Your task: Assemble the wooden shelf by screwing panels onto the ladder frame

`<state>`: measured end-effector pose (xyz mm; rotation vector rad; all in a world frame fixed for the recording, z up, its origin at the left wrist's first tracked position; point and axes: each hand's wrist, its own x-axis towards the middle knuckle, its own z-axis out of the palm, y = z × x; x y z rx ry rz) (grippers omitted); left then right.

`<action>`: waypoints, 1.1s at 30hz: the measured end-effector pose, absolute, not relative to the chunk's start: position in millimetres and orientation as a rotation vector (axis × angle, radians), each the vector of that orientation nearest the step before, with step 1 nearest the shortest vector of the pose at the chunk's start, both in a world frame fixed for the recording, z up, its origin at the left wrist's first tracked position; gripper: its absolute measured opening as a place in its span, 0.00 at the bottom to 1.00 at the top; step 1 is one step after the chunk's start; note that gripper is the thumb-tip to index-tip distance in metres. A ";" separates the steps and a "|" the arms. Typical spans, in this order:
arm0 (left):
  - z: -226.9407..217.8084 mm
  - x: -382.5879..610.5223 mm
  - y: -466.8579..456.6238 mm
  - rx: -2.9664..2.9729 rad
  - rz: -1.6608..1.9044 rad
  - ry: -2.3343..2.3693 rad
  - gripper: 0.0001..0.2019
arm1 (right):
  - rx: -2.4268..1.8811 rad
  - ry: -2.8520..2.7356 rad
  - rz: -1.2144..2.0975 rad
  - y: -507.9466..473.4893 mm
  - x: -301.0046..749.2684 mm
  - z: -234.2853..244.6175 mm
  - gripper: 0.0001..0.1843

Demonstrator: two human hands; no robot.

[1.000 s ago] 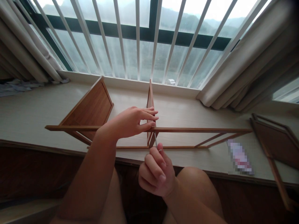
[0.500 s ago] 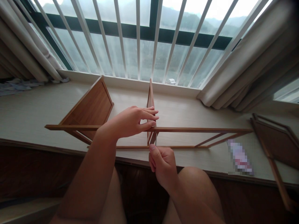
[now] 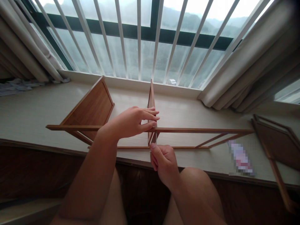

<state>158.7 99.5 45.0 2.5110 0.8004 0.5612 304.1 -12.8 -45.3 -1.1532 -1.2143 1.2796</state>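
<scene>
A wooden rack frame (image 3: 201, 130) lies on its side across a pale window ledge, its long rails running left to right. My left hand (image 3: 136, 122) rests over the rail where the middle wooden panel (image 3: 151, 97) joins it, fingers stretched out, thumb along the rail. Just below that joint, my right hand (image 3: 164, 159) is closed around a thin metal rod that looks like a hex key (image 3: 156, 138). Its shaft points up to the rail by the panel; most of the rest is hidden in the fist. A wider slatted panel (image 3: 90, 103) stands at the frame's left.
Another dark wooden piece (image 3: 278, 140) leans at the right end of the ledge (image 3: 187, 106). A blurred-out packet (image 3: 241, 157) lies near the front edge. White bars (image 3: 138, 40) stand before the window, with curtains (image 3: 243, 59) at both sides. My knees are below the ledge.
My right hand has turned slightly and shifted a little to the right, so the metal shaft shows above the fist. My left hand and the frame stay nearly still.
</scene>
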 end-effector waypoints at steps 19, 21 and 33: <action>44.0 158.6 99.2 2.478 0.576 0.798 0.14 | -1.180 -1.252 1.285 -10.7 307.8 -44.0 0.31; 43.8 158.5 99.3 2.478 0.574 0.799 0.14 | -1.156 -1.227 1.340 -10.4 307.9 -42.2 0.31; 44.8 158.7 99.1 2.478 0.586 0.790 0.14 | -0.418 -0.570 2.024 -14.2 303.1 -37.2 0.28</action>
